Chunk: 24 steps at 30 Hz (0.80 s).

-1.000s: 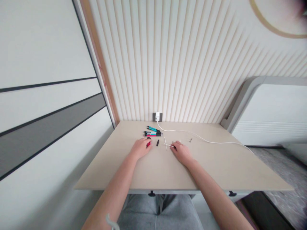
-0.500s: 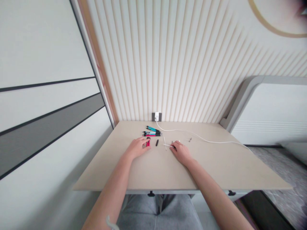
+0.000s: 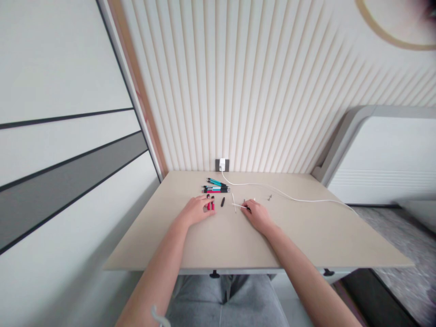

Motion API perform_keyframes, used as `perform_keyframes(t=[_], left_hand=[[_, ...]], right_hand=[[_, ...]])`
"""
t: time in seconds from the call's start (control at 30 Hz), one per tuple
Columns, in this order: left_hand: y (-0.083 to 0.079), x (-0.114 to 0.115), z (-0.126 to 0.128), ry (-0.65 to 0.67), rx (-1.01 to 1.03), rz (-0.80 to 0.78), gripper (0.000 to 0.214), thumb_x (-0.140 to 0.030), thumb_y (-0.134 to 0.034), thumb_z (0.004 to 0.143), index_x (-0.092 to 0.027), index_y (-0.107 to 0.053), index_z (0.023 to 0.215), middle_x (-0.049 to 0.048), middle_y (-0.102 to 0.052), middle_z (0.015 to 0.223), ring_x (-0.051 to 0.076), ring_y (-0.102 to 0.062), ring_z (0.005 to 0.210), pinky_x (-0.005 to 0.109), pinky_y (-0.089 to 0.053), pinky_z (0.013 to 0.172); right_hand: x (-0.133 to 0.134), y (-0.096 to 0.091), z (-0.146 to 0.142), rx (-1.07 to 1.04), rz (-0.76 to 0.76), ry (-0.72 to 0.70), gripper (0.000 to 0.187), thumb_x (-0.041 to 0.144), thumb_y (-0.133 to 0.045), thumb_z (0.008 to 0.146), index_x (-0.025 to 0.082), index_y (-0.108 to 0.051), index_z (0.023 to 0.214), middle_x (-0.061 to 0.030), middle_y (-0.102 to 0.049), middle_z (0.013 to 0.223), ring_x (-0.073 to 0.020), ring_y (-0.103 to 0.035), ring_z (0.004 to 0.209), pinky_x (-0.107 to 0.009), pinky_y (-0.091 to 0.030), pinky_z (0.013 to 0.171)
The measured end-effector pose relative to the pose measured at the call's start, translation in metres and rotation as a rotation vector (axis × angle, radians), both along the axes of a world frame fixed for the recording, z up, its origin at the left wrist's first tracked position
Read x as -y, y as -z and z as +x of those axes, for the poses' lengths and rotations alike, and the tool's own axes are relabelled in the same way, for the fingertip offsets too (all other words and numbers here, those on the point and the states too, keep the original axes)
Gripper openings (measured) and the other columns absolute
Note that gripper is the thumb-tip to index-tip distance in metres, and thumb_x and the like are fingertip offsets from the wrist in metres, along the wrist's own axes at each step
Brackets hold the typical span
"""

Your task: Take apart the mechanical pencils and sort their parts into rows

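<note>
Two short red pen barrels with black ends lie side by side at my left hand. Its thumb and index finger are closed about the ends of the right red barrel; the left red barrel is beside it, within the curl of the hand. My right hand rests on the table, its fingers closed on a thin white pen refill that points left. Something black shows between those fingers, partly hidden. The held refill crosses over another white refill on the table. A small black pen part lies between the hands.
Several pens, teal, white and red with black ends, lie at the back. Small metallic pieces sit right of my right hand. A white cable runs from a wall charger across the light table.
The right red barrel has shifted slightly right, opening a gap between the two barrels. My left hand's fingertips moved with it. My right hand stays almost still with the refill.
</note>
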State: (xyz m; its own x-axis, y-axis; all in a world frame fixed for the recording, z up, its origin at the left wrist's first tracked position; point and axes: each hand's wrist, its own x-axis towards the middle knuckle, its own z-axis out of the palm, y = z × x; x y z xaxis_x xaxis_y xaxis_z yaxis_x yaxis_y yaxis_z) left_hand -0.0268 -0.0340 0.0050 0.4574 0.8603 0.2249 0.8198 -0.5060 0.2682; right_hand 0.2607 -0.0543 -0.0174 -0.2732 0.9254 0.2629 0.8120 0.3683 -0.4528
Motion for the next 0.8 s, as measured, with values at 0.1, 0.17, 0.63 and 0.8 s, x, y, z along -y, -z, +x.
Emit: perform_keyframes(t=[0.1, 0.17, 0.63, 0.8], left_hand=[[0.003, -0.001, 0.0, 0.004, 0.001, -0.007, 0.055, -0.053, -0.065, 0.079, -0.023, -0.063, 0.124, 0.0107, -0.063, 0.122, 0.028, -0.059, 0.11, 0.037, -0.044, 0.097], [0.005, -0.002, 0.0, 0.003, 0.003, -0.01, 0.055, -0.053, -0.066, 0.079, -0.023, -0.062, 0.125, 0.011, -0.062, 0.124, 0.029, -0.058, 0.113, 0.038, -0.043, 0.098], [0.004, -0.002, -0.003, 0.042, 0.051, 0.003, 0.046, -0.046, -0.064, 0.083, -0.026, -0.061, 0.125, 0.0075, -0.058, 0.111, 0.024, -0.06, 0.1, 0.035, -0.046, 0.093], [0.005, -0.004, -0.003, 0.064, 0.062, -0.006, 0.04, -0.042, -0.064, 0.084, -0.025, -0.065, 0.12, 0.0077, -0.059, 0.109, 0.022, -0.06, 0.096, 0.035, -0.046, 0.092]], right_hand=[[-0.001, 0.001, 0.001, -0.059, 0.011, -0.022, 0.018, 0.03, -0.049, 0.092, 0.022, -0.065, 0.095, -0.0032, -0.069, 0.09, -0.0176, -0.062, 0.08, -0.026, -0.041, 0.069], [-0.001, 0.002, 0.001, -0.105, 0.021, -0.034, 0.019, 0.03, -0.049, 0.092, 0.022, -0.066, 0.094, -0.002, -0.07, 0.088, -0.0166, -0.063, 0.078, -0.025, -0.043, 0.07], [-0.021, 0.004, 0.055, -0.234, 0.133, 0.33, 0.045, 0.044, -0.031, 0.096, 0.015, -0.064, 0.106, -0.0126, -0.068, 0.105, -0.0237, -0.061, 0.095, -0.033, -0.043, 0.083], [-0.024, 0.009, 0.061, -0.116, 0.074, 0.328, 0.037, 0.036, -0.035, 0.096, 0.017, -0.067, 0.104, -0.011, -0.066, 0.105, -0.0214, -0.06, 0.095, -0.03, -0.042, 0.082]])
